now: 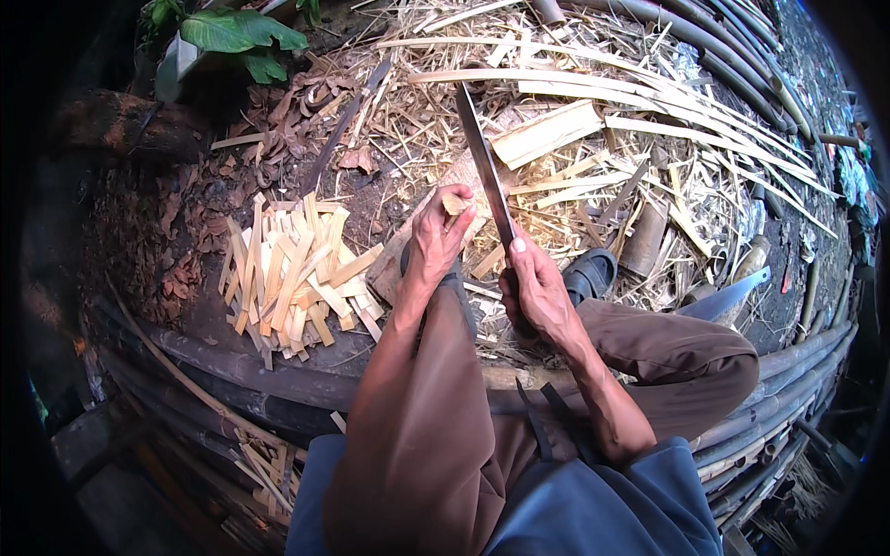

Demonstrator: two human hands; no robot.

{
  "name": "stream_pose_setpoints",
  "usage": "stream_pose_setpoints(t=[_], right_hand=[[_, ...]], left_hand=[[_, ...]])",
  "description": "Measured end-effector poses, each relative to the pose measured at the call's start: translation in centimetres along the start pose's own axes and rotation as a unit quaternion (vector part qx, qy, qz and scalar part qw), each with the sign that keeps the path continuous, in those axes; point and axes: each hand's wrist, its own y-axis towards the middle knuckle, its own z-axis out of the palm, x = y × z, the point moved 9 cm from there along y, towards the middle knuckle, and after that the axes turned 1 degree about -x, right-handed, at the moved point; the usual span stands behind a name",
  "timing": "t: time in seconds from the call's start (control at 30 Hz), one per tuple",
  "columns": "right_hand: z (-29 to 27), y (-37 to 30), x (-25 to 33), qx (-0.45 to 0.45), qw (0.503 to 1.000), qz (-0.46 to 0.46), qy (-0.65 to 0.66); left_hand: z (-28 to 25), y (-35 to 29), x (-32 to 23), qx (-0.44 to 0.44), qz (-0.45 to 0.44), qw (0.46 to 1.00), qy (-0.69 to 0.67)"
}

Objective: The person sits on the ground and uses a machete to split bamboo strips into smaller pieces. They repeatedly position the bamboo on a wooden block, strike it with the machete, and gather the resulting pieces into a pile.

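Note:
My right hand (540, 295) is wrapped round the handle of a long machete (483, 162). Its blade slants up and away to the left, its tip near the pale strips. Left of it, my left hand (438, 233) grips a short wood piece (454, 204), whose pale end shows between thumb and fingers. Blade and piece are apart. Beneath them a wooden block (389, 271) lies on the ground, partly hidden by my arm. To the left is a heap of short, flat pale wood slats (292, 269).
A split pale wood section (547, 134) lies beyond the blade. Long thin strips (649, 93) fan out to the right over shavings. A handsaw (728, 296) rests at the right. Dark poles (222, 361) run behind the slat heap. A sandalled foot (591, 275) is beside my right hand.

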Motion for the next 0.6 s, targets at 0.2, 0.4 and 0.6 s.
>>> stream_pose_setpoints(t=[0.2,0.4,0.6], right_hand=[[1.1,-0.1,0.6,0.029,0.996,0.046,0.074],[0.7,0.1,-0.2,0.017,0.996,0.053,0.065],[1.0,0.0,-0.2,0.021,0.994,0.066,0.079]], left_hand=[[1.0,-0.1,-1.5,0.029,0.060,0.998,0.016],[1.6,-0.2,-2.8,0.043,0.092,0.995,0.020],[1.5,-0.2,-2.9,0.036,0.091,0.995,0.036]])
